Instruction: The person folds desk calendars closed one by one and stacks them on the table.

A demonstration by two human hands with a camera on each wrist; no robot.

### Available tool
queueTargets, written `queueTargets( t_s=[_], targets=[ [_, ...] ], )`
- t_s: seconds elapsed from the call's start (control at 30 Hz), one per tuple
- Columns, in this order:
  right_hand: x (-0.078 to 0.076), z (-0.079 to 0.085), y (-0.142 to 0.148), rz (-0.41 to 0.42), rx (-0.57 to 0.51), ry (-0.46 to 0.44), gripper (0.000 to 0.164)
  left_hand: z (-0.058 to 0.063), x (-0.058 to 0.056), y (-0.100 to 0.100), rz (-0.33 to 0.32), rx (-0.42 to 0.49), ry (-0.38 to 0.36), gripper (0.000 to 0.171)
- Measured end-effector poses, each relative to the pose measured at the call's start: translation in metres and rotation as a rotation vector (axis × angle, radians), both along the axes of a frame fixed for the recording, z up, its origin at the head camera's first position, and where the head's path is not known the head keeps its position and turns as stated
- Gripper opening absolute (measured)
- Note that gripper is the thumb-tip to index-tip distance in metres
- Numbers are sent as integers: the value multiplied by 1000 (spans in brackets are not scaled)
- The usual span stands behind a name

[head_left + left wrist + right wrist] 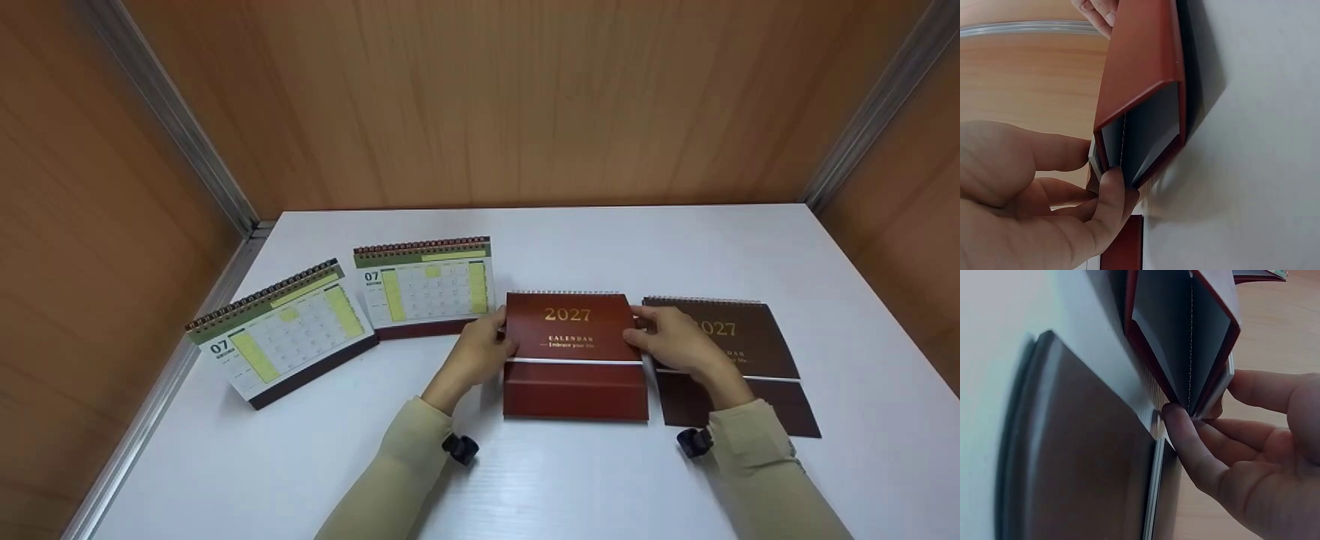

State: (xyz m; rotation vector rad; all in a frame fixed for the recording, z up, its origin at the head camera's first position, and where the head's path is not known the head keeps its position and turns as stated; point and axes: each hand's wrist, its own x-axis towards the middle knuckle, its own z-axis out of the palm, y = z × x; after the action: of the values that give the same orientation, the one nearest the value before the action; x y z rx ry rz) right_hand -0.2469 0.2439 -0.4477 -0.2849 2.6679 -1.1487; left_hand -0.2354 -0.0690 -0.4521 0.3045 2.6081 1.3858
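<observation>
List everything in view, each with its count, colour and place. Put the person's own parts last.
Red calendar: one, red, between the hands
Brown calendar: one, dark brown, right of the red calendar
Dark-footed calendar: one, white, green and yellow page, table's left
Maroon-footed calendar: one, similar page, between the dark-footed and red calendars
Table: one, white, beneath the calendars
Panels: three, wood-brown, behind, left and right
Metal strips: three visible, silver-grey, panel corners and table's left
Wrist devices: two, black, one per wrist
Sleeves: two, beige, on the arms
Left hand: one, gripping red calendar's left side
Right hand: one, gripping its right side
</observation>
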Motion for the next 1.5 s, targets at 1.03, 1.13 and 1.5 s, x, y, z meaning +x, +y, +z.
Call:
queueTargets(
  t_s=[1.03, 1.13, 1.5],
  targets=[
    [5, 3, -8, 43, 66, 14, 64, -2, -2, -1, -17, -80, -50, 67],
    [5, 3, -6, 57, 51, 10, 64, 0, -2, -2, -27, -81, -53, 68],
    [8, 12, 0, 71, 65, 4, 66, 9, 4, 0, -42, -172, -26, 66]
  ],
)
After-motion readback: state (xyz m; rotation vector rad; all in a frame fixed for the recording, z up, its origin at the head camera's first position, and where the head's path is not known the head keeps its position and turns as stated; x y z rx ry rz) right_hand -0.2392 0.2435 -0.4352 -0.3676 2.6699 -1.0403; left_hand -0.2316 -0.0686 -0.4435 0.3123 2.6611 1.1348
